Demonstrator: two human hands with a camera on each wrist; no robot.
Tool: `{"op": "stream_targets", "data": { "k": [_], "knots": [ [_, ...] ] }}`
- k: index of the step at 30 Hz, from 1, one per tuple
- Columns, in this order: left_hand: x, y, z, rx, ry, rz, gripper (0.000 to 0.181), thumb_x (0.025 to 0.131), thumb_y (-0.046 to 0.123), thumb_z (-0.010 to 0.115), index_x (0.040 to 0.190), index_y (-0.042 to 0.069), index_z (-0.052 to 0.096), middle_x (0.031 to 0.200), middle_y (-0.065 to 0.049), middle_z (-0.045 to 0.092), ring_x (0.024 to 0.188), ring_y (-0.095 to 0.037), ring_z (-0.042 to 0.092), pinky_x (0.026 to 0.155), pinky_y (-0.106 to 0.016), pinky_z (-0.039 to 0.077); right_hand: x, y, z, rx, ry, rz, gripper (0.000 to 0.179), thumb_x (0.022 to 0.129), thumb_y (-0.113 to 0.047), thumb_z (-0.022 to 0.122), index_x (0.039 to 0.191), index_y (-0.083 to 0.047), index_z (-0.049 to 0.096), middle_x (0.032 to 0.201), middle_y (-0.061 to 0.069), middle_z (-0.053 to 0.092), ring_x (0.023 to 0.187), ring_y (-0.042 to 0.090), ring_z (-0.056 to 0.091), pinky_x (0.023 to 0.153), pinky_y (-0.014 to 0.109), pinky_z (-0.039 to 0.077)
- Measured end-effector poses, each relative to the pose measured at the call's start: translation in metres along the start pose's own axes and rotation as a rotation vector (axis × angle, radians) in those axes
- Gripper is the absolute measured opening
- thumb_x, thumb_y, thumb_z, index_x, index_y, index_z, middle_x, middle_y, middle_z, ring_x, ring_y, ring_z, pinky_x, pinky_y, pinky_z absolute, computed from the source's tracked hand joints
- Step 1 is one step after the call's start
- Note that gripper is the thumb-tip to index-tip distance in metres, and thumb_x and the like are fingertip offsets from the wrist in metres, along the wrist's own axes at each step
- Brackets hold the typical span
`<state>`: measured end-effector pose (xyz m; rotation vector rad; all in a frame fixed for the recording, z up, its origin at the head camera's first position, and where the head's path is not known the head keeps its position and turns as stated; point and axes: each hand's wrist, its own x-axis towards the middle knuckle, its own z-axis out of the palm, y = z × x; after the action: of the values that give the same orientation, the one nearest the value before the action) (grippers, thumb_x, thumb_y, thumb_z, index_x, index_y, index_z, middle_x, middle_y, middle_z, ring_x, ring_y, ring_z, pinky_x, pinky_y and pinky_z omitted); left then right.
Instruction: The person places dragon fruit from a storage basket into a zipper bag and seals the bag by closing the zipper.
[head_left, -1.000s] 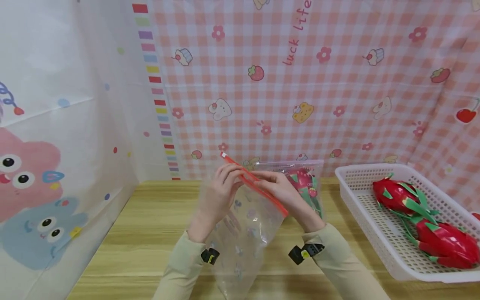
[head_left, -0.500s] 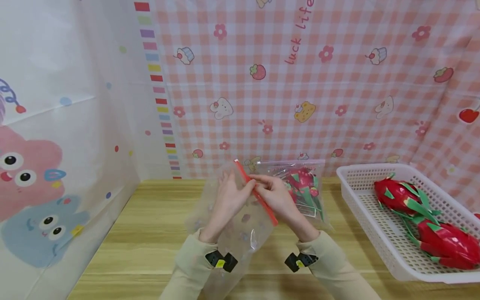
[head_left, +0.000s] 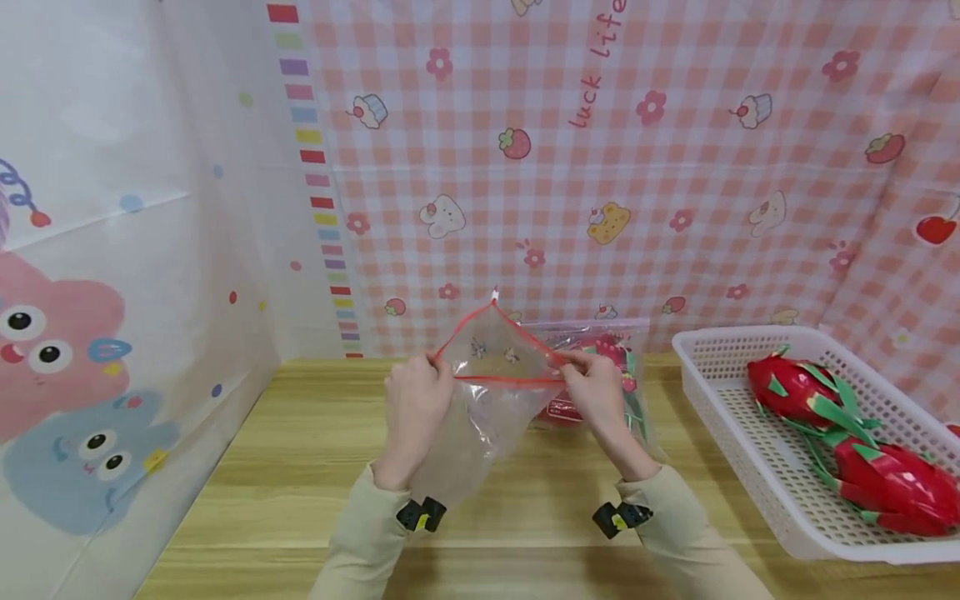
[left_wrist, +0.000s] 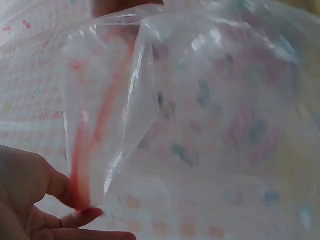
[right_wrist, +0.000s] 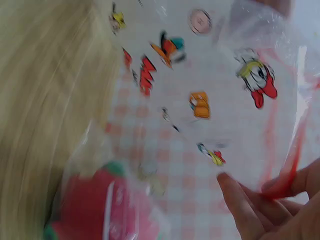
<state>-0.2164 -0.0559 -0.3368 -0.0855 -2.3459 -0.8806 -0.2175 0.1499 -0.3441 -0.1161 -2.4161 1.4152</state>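
Observation:
A clear zip bag [head_left: 480,425] with a red zip edge and small cartoon prints hangs between my two hands, its mouth spread into a triangle. My left hand [head_left: 416,404] pinches the left side of the red edge between thumb and fingers. On the opposite side my right hand [head_left: 600,396] pinches the same edge; in the right wrist view its thumb and index finger meet on the red strip. Behind the right hand stands a second clear bag [head_left: 633,354] with red and green dragon fruit [right_wrist: 100,205] inside, partly hidden.
To the right, a white perforated basket [head_left: 738,479] holds two red toy dragon fruits [head_left: 892,483] with green leaves. Wood-grain table [head_left: 277,492] lies beneath the hands. A pink checked cloth [head_left: 465,108] hangs at the back, and a white printed sheet [head_left: 172,275] on the left.
The bag's red zip edge was a closed line with both hands close together on it. My hands have moved apart, and the mouth has spread open.

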Motion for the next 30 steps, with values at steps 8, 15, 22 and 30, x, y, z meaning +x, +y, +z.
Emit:
{"op": "stream_targets", "data": {
  "k": [8, 15, 22, 30],
  "knots": [
    [-0.001, -0.002, 0.006, 0.042, -0.064, 0.045, 0.030, 0.081, 0.002, 0.056, 0.109, -0.002, 0.065, 0.057, -0.016, 0.060, 0.043, -0.019, 0.044, 0.037, -0.027, 0.032, 0.000, 0.012, 0.004, 0.016, 0.017, -0.017, 0.028, 0.086, -0.007, 0.054, 0.107, -0.003, 0.071, 0.084, 0.018, 0.073, 0.048, 0.004, 0.043, 0.044, 0.020, 0.032],
    [-0.008, 0.010, 0.019, 0.107, -0.017, 0.107, 0.009, 0.083, 0.008, 0.067, 0.081, 0.000, 0.071, 0.062, -0.010, 0.068, 0.050, -0.023, 0.060, 0.044, -0.032, 0.045, -0.010, 0.012, 0.020, 0.117, -0.006, -0.015, 0.019, 0.085, -0.009, 0.062, 0.098, -0.002, 0.074, 0.088, 0.018, 0.074, 0.054, 0.008, 0.060, 0.045, 0.024, 0.048],
    [-0.013, 0.012, 0.017, 0.169, -0.085, 0.133, 0.029, 0.086, 0.002, 0.055, 0.058, 0.002, 0.059, 0.047, -0.007, 0.052, 0.041, -0.016, 0.042, 0.038, -0.021, 0.030, -0.009, 0.018, 0.028, 0.087, 0.027, -0.031, 0.016, 0.087, -0.013, 0.064, 0.095, -0.003, 0.073, 0.085, 0.017, 0.074, 0.058, 0.008, 0.063, 0.074, 0.030, 0.055],
    [-0.006, -0.009, 0.006, 0.132, 0.044, 0.182, 0.024, 0.088, 0.002, 0.052, 0.065, -0.002, 0.059, 0.047, -0.013, 0.051, 0.040, -0.025, 0.046, 0.036, -0.034, 0.036, 0.002, 0.036, 0.027, 0.083, 0.093, 0.022, 0.022, 0.089, -0.009, 0.060, 0.107, -0.001, 0.071, 0.090, 0.022, 0.072, 0.054, 0.001, 0.060, 0.048, 0.020, 0.050]
  ]
}}
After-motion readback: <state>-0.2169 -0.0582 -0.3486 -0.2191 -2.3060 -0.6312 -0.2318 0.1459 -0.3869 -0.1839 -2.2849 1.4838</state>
